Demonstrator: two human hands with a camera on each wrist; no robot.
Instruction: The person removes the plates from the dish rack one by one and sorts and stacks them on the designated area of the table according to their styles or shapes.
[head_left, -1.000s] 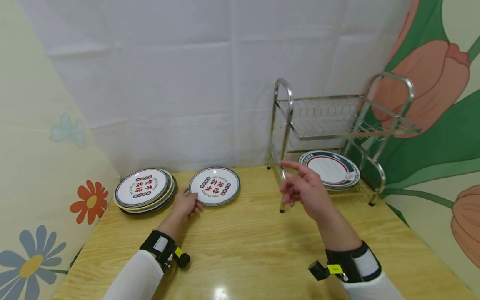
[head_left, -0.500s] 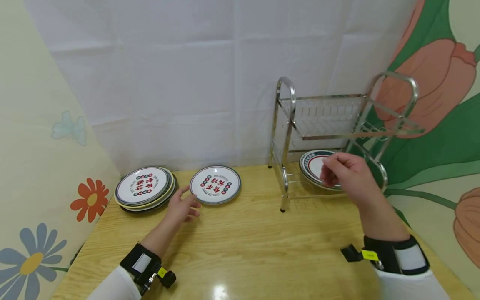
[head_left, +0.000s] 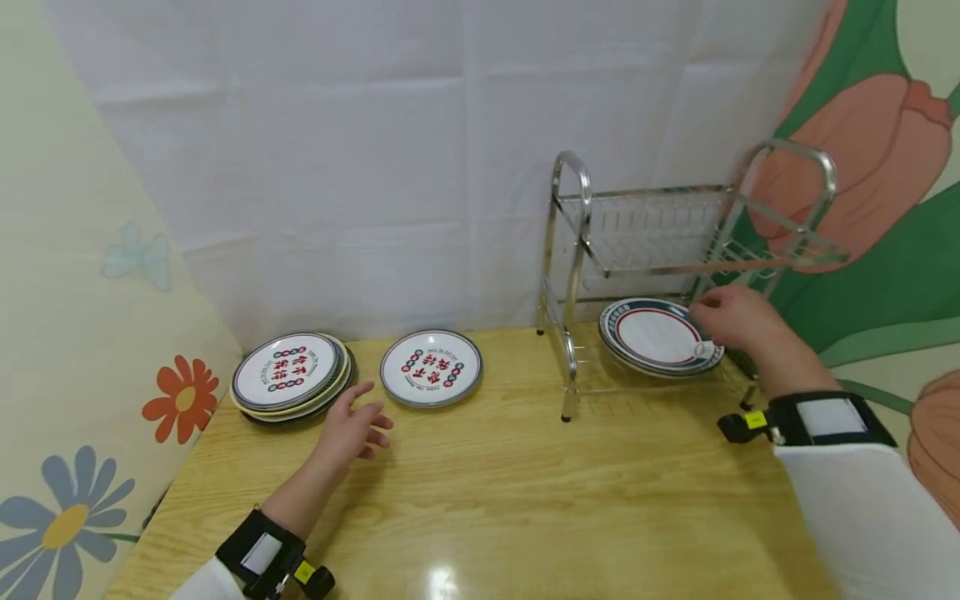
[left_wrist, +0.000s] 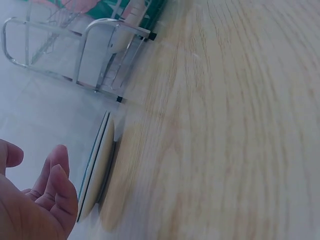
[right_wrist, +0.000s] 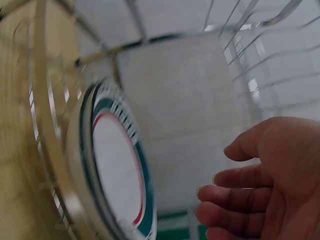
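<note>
My left hand (head_left: 351, 429) hovers above the table with loosely spread fingers, holding nothing. It is just short of a single white plate (head_left: 431, 367) with red characters and a dark rim. To its left lies a stack of plates (head_left: 285, 371), the top one in the same pattern. On the rack's lower shelf rest stacked plates (head_left: 656, 333), the uppermost with a green-blue border and a red ring. My right hand (head_left: 738, 317) is over their right edge. In the right wrist view its fingers (right_wrist: 230, 195) are loosely bent, apart from the plates (right_wrist: 117, 167), with nothing in them.
The two-tier metal dish rack (head_left: 675, 271) stands at the back right of the wooden table (head_left: 487, 492). Its upper shelf is above the right hand's level. White cloth (head_left: 360, 167) hangs behind, and painted walls close in both sides.
The left hand has let go of the single plate's rim and drawn back toward me. My right hand has moved rightward from the rack's left post to the stacked plates' right edge.
</note>
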